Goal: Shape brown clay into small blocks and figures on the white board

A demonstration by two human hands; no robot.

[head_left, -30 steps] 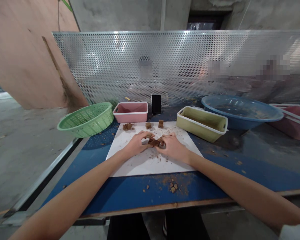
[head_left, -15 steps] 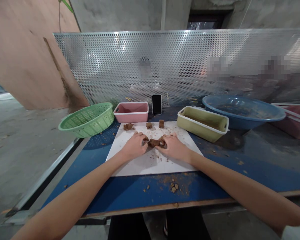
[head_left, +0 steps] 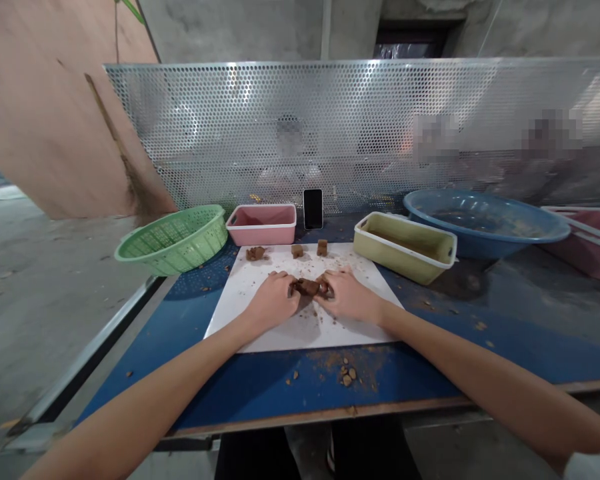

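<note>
A dark brown lump of clay (head_left: pixel 308 287) is held between my two hands, just over a white board (head_left: pixel 260 340). My left hand (head_left: pixel 275 298) grips its left end, fingers curled and thumb beneath. On the right end, my right hand (head_left: pixel 347 293) has its fingers bent round the clay. Fingertips partly hide both ends. Beyond the hands, along the board's far edge, lie a crumbly clay piece (head_left: pixel 255 253), a small block-shaped clay piece (head_left: pixel 297 251) and another small clay block (head_left: pixel 322 248). Brown crumbs are scattered on the board.
A green basket (head_left: pixel 180 250), pink bin (head_left: pixel 263 235), upright phone (head_left: pixel 313 209), yellow-green bin (head_left: pixel 405 257) and blue basin (head_left: pixel 485 247) ring the board. Small pebble-like bits (head_left: pixel 349 375) lie near the front edge of the blue table (head_left: pixel 230 393). A perforated metal panel (head_left: pixel 340 100) stands behind.
My left hand has shifted slightly right and down, closing in on the clay's left end. My right hand stays in nearly the same place.
</note>
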